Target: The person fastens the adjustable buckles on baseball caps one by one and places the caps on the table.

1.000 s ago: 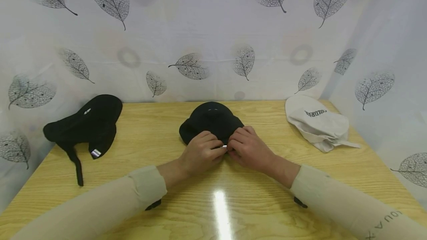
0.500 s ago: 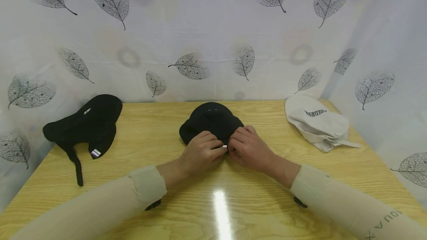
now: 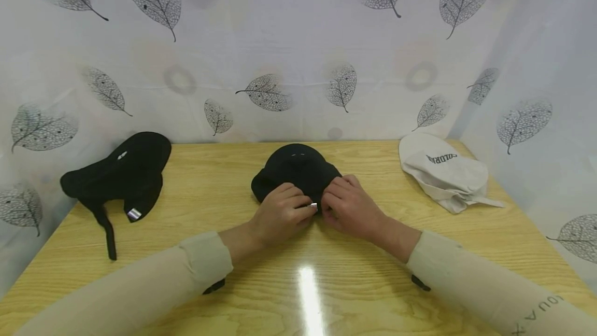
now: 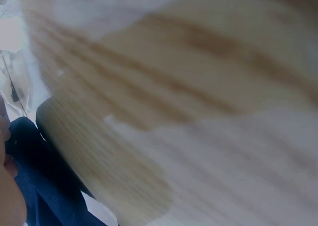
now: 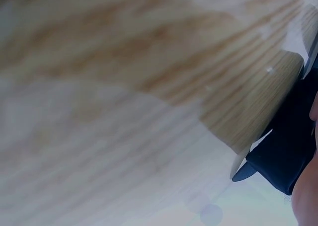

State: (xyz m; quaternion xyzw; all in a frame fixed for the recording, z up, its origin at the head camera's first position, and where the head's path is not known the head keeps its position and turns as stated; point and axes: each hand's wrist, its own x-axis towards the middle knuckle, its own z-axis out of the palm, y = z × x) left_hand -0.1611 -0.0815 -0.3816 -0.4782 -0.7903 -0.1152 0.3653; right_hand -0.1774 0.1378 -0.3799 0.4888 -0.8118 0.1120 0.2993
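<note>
In the head view a black cap (image 3: 296, 167) lies at the middle of the table, its rounded brim toward the back. My left hand (image 3: 283, 212) pinches the cap's near edge beside a small silver buckle (image 3: 313, 205). Just right of the buckle, my right hand (image 3: 352, 206) has its fingers curled on the cap's near right edge, apparently pinching the strap. The fingertips and most of the strap are hidden. Dark cap fabric (image 4: 37, 171) shows at the left wrist view's lower left, and cap fabric (image 5: 290, 131) also appears at the right wrist view's right edge.
Another black cap (image 3: 126, 170) lies at the left, its loose strap (image 3: 109, 235) hanging toward me and a silver buckle (image 3: 134, 214) beside it. A beige cap (image 3: 443, 167) with dark lettering lies at the right. Behind the wooden table (image 3: 261, 294) hangs a leaf-patterned curtain (image 3: 289, 40).
My right hand has shifted very slightly to the right, so the gap beside the buckle is a little wider. The left hand and the caps at the sides stay in place.
</note>
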